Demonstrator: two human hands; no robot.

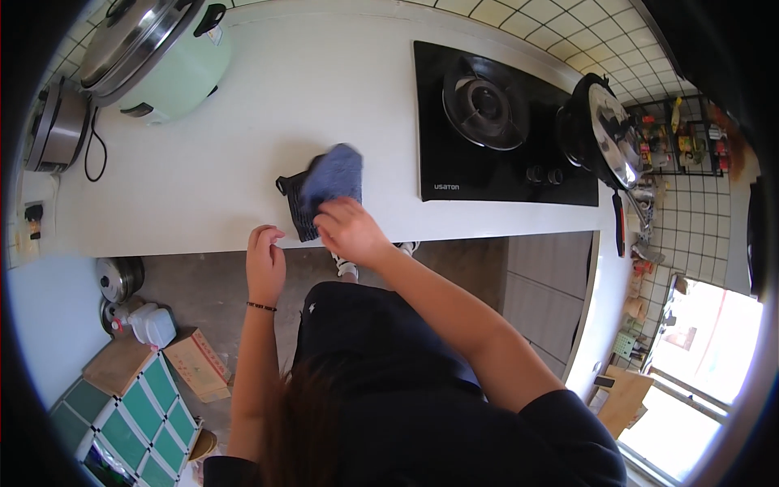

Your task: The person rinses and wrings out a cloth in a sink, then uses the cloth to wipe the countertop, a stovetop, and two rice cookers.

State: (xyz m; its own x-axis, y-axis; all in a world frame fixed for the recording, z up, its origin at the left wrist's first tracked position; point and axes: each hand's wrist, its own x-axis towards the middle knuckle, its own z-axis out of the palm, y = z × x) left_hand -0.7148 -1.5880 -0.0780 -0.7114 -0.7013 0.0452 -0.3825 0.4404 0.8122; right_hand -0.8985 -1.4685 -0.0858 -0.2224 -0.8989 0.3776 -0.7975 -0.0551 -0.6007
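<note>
A small dark cloth (298, 198) with a hanging loop at its corner lies on the white countertop (201, 182), close to the front edge. Its blue-grey flap (338, 170) is turned up over the darker ribbed part and looks blurred. My right hand (353, 231) pinches the cloth at its near side, fingertips bent inward; the exact grip is partly hidden. To the left of the cloth, my left hand (266, 259) hovers by the counter's edge with nothing in it, its fingers slightly curled and the thumb apart. A beaded bracelet (261, 306) circles my left wrist.
Right of the cloth is a black gas hob (505, 170), with a lidded wok (599, 134) on its far burner. A green rice cooker (176, 79) and a smaller cooker (61, 128) stand at left. Below are a cardboard box (196, 365) and a green-panelled cabinet (143, 408).
</note>
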